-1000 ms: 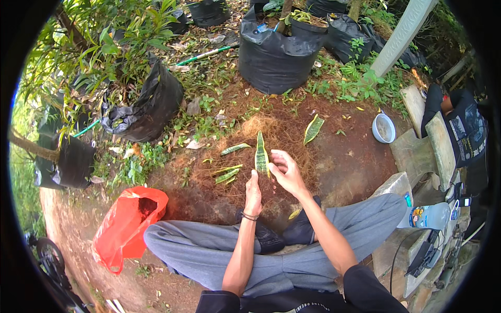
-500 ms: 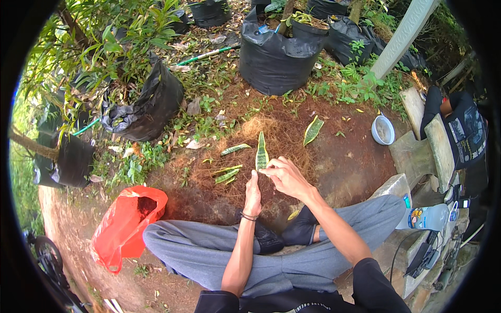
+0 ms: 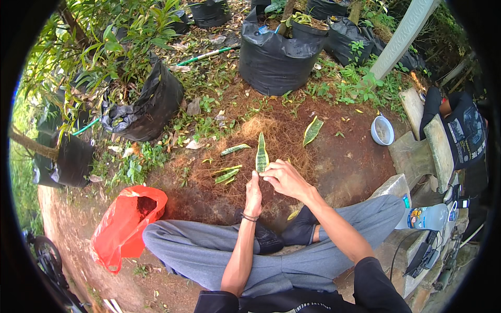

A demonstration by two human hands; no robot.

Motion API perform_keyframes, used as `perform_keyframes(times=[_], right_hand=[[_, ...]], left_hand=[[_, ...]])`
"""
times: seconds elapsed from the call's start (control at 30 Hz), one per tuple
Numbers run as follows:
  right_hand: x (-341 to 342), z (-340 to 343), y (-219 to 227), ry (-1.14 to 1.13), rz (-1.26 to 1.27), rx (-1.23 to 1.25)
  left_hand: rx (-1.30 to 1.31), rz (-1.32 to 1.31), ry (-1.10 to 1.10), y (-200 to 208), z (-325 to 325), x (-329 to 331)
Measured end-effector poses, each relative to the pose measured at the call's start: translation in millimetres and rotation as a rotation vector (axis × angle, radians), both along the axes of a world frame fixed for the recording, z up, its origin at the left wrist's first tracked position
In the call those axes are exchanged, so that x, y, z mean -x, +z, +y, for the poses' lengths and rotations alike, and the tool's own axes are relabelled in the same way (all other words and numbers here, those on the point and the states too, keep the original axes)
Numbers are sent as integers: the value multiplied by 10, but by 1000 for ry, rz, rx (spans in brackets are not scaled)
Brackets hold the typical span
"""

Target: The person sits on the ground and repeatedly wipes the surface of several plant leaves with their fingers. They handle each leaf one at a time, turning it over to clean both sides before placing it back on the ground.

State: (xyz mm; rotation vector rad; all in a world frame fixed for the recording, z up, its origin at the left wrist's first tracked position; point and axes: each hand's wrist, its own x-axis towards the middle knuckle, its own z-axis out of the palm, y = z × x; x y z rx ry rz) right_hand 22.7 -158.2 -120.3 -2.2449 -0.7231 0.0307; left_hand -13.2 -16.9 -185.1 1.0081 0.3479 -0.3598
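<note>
Both the left hand (image 3: 254, 192) and right hand (image 3: 282, 177) pinch the base of 1 upright striped leaf cutting (image 3: 261, 154), which rises just above their fingertips.

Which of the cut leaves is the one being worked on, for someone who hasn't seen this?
Start at the brown fibre pile in front of the crossed legs. One green, yellow-edged leaf stands upright at its near edge, gripped by both hands; the other leaves lie flat on the ground.

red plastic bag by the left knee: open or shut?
Open. The red plastic bag lies slumped on the bare soil, its mouth gaping upward onto a dark inside.
</note>
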Motion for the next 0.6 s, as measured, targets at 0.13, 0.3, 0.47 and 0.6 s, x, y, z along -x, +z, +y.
perform_keyframes(times=[0.13,0.3,0.47,0.6], right_hand=[[-50,-3,23,14,21,-26],[-76,-24,41,37,12,-27],[-71,-18,41,68,64,17],[-59,-11,62,83,56,53]], left_hand=[[101,43,15,130,-4,11],[67,38,-29,179,24,5],[4,30,-9,120,1,17],[40,-25,41,148,-21,24]])
